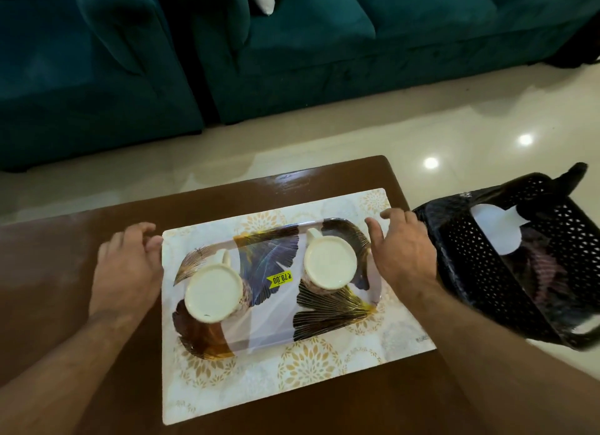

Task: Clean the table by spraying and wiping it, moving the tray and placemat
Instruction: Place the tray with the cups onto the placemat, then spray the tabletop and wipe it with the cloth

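A leaf-patterned tray (266, 259) lies on a cream placemat (311, 366) with gold flower prints, on a brown wooden table (52, 272). Two cream mugs stand upside down on the tray, one at the left (212, 293) and one at the right (329, 261). A yellow price sticker (279, 278) sits between them. My left hand (126, 266) rests at the placemat's left edge, fingers spread, touching it. My right hand (401, 249) hovers open over the tray's right end and the placemat's far right corner. Neither hand visibly grips anything.
A black perforated plastic basket (506, 266) lined with a dark bag stands on the floor just right of the table. A teal sofa (292, 51) runs across the back, beyond a strip of glossy cream floor tiles (454, 126).
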